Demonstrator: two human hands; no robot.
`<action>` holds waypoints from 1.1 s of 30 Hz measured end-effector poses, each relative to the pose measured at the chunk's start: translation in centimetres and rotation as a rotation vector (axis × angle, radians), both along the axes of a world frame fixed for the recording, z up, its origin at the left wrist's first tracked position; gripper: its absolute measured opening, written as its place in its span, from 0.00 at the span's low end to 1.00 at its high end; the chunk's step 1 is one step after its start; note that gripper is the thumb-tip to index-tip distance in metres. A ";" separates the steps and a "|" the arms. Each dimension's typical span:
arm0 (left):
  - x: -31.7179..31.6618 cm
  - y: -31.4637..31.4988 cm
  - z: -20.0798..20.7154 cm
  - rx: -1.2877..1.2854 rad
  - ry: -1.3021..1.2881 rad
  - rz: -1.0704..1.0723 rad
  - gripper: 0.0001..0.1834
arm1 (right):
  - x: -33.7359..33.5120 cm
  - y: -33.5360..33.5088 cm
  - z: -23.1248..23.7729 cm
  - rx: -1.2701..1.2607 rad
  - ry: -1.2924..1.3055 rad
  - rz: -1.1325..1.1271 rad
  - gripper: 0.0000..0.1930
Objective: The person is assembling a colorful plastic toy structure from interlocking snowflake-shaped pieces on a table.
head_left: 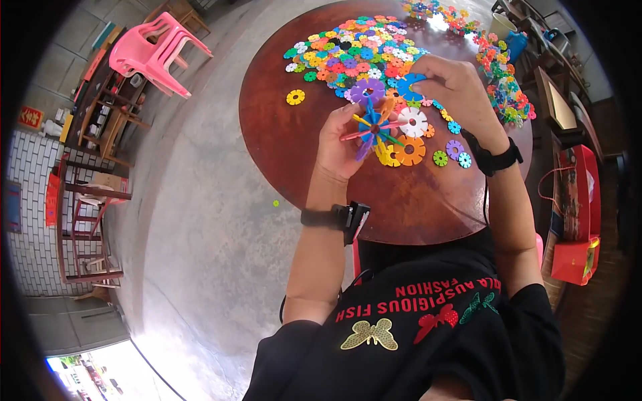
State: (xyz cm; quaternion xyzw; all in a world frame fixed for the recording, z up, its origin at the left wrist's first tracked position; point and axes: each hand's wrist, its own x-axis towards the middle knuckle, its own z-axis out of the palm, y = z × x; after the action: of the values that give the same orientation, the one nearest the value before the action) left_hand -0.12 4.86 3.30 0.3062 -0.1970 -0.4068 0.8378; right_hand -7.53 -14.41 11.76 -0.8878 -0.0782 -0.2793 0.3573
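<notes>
Centre frame, above round dark-brown wooden table (287, 154): left hand (338, 144) closed around multicolour cluster of interlocked plastic snowflake discs (373, 128), held up off table for access. Right hand (455, 87) pinches blue plastic disc (408, 85) just upper right of cluster, edge toward it. Loose colourful disc pile (354, 50) upper centre, within reach. Pink plastic chairs (150, 50) upper left.

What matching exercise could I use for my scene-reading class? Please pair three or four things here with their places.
Things:
1. Snowflake-disc cluster
2. Blue disc
3. Pink plastic chairs
4. Loose yellow disc

Places:
A. Alone on the table, left of the pile
B. In the left hand's grip
C. Stacked on the floor, far left
D. Pinched by the right hand

Pairs: 1-B, 2-D, 3-C, 4-A
</notes>
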 end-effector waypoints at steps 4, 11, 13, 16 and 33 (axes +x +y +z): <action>-0.3 -0.3 -0.2 0.009 0.025 0.028 0.32 | 0.1 0.8 -0.1 -0.005 0.080 0.028 0.08; -0.9 -0.2 0.0 -0.039 0.016 0.039 0.25 | 0.3 1.3 -0.7 -0.074 0.109 0.039 0.07; -1.1 -0.6 -0.2 -0.031 0.055 0.038 0.24 | 0.3 1.4 -0.9 -0.093 0.107 0.041 0.07; -1.0 -0.9 -0.9 -0.012 0.008 0.052 0.23 | 0.3 1.6 -1.2 -0.110 0.092 0.036 0.07; 2.2 2.9 -0.5 -0.358 0.231 0.371 0.30 | 3.4 -1.9 -8.1 -0.172 0.279 0.038 0.05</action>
State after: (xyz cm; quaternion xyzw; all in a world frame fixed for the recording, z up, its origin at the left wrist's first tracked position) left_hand 2.12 7.75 2.83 0.1358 -0.1095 -0.2375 0.9556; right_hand -4.17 -16.35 3.71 -0.9436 -0.0684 -0.1388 0.2926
